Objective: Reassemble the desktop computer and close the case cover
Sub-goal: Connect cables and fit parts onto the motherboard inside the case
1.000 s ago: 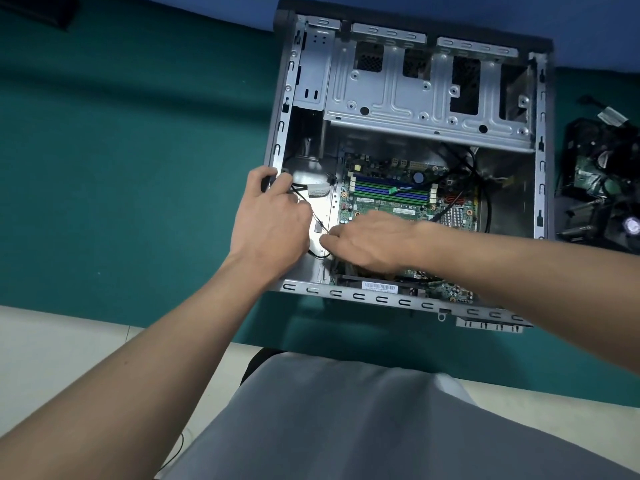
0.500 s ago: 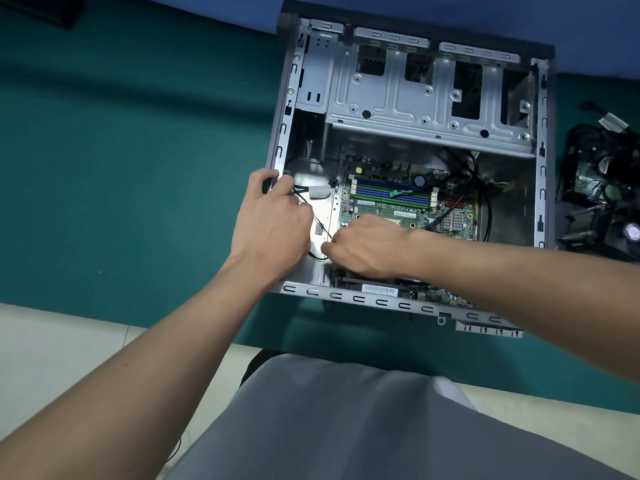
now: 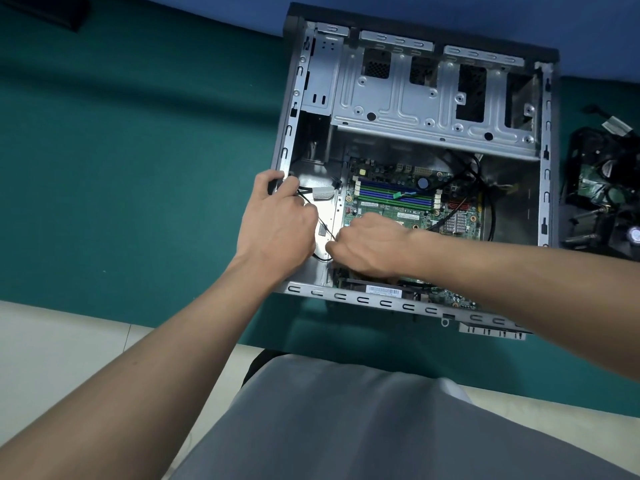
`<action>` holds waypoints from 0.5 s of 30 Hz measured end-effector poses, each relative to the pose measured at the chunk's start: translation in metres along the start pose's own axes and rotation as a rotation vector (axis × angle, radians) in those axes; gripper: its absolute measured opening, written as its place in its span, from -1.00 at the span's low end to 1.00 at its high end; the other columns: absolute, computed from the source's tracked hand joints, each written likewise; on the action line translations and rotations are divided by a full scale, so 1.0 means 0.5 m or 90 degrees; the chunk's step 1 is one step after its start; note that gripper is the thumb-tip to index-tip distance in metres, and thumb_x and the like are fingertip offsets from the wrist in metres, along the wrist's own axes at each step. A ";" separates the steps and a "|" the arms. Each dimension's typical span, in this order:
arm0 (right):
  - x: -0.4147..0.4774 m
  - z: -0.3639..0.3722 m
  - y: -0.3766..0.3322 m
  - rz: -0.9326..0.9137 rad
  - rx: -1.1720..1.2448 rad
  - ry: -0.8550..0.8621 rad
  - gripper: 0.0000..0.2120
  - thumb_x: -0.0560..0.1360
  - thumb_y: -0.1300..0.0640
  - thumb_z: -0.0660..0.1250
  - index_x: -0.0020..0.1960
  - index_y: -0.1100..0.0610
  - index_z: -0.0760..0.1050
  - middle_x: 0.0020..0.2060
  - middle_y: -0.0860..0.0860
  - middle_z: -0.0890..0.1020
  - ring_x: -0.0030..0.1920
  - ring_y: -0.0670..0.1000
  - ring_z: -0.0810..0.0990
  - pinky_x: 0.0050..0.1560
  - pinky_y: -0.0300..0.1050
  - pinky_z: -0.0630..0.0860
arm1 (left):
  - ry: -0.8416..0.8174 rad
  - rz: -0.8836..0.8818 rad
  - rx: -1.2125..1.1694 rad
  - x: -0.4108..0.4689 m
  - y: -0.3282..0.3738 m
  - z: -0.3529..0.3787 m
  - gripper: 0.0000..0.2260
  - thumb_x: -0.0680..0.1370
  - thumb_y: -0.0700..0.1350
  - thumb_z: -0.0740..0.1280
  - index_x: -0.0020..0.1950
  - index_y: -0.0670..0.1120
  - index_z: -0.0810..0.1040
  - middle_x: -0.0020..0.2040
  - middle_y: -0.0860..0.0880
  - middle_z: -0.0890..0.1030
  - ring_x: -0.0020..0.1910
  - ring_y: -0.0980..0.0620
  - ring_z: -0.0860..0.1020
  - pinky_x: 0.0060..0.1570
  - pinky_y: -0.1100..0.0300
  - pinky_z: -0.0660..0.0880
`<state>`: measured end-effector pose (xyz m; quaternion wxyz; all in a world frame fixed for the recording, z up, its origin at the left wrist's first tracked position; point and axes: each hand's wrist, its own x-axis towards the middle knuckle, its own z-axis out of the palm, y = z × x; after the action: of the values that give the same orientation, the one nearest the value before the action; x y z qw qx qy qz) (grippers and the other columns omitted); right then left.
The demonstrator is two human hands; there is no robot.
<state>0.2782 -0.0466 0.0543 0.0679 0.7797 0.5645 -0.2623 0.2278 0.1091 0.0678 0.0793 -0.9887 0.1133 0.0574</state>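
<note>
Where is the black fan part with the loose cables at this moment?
In the head view, the black fan part lies on the green mat at the far right edge of the picture, outside the open computer case, beside its right wall.

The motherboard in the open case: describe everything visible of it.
The motherboard is a green circuit board lying flat on the floor of the open computer case. Blue and green memory slots run across its upper part, with a finned silver heatsink at its right. Black cables loop over its right side. The right hand rests curled over its lower left area, hiding what lies beneath.
</note>
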 end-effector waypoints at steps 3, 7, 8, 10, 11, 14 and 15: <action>0.003 0.008 -0.006 0.010 -0.036 -0.054 -0.88 0.67 0.09 -0.07 0.14 0.11 0.14 -0.40 0.02 0.39 -0.38 0.09 0.45 -0.41 -0.05 0.29 | 0.002 0.004 0.002 0.000 0.000 0.000 -0.87 0.43 -0.10 0.27 -0.27 -0.04 0.59 -0.37 0.02 0.57 0.00 0.02 0.49 0.26 0.03 0.08; 0.004 0.006 0.005 -0.030 -0.018 -0.043 -0.79 0.67 0.06 -0.15 -0.02 0.10 0.19 -0.38 0.02 0.37 -0.37 0.10 0.42 -0.43 -0.07 0.21 | 0.002 0.005 -0.002 0.000 0.000 0.000 -0.87 0.42 -0.10 0.28 -0.27 -0.04 0.59 -0.37 0.03 0.57 0.00 0.02 0.49 0.26 0.03 0.08; 0.004 0.002 0.003 -0.034 -0.023 -0.035 -0.81 0.67 0.08 -0.11 -0.09 0.10 0.15 -0.38 0.04 0.39 -0.35 0.12 0.44 -0.41 -0.06 0.26 | 0.000 0.005 -0.003 0.000 0.000 -0.001 -0.88 0.42 -0.10 0.28 -0.27 -0.04 0.59 -0.37 0.03 0.57 0.00 0.02 0.48 0.26 0.03 0.08; 0.004 -0.009 -0.002 -0.018 -0.013 -0.025 -0.75 0.64 0.14 -0.04 -0.22 0.09 0.09 -0.40 0.09 0.40 -0.34 0.14 0.48 -0.37 -0.01 0.36 | 0.000 0.004 -0.004 0.000 0.000 -0.001 -0.87 0.43 -0.09 0.27 -0.26 -0.03 0.59 -0.37 0.03 0.57 0.00 0.03 0.48 0.26 0.04 0.07; 0.004 -0.012 -0.003 -0.019 -0.022 -0.023 -0.71 0.63 0.17 -0.02 -0.26 0.08 0.06 -0.44 0.08 0.36 -0.35 0.13 0.48 -0.35 0.00 0.42 | -0.001 0.004 -0.003 0.000 0.000 -0.002 -0.87 0.43 -0.09 0.27 -0.26 -0.03 0.59 -0.36 0.03 0.57 0.00 0.03 0.48 0.26 0.04 0.07; 0.004 -0.021 -0.010 -0.017 -0.076 -0.069 -0.85 0.61 0.25 0.04 -0.11 0.20 0.31 -0.46 0.05 0.28 -0.35 0.10 0.47 -0.31 0.02 0.51 | -0.003 0.003 -0.004 -0.001 -0.001 -0.003 -0.87 0.43 -0.09 0.27 -0.26 -0.03 0.59 -0.36 0.03 0.57 0.00 0.03 0.48 0.26 0.04 0.06; 0.005 -0.018 -0.013 -0.006 -0.088 -0.090 -0.89 0.61 0.26 0.04 0.05 0.23 0.33 -0.44 0.04 0.29 -0.36 0.08 0.44 -0.34 0.00 0.46 | -0.002 0.002 -0.004 -0.001 -0.001 -0.003 -0.87 0.43 -0.09 0.27 -0.25 -0.03 0.60 -0.36 0.03 0.57 0.00 0.03 0.48 0.26 0.04 0.06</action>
<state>0.2757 -0.0387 0.0619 0.1600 0.7501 0.5786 -0.2773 0.2277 0.1094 0.0693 0.0760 -0.9887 0.1149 0.0592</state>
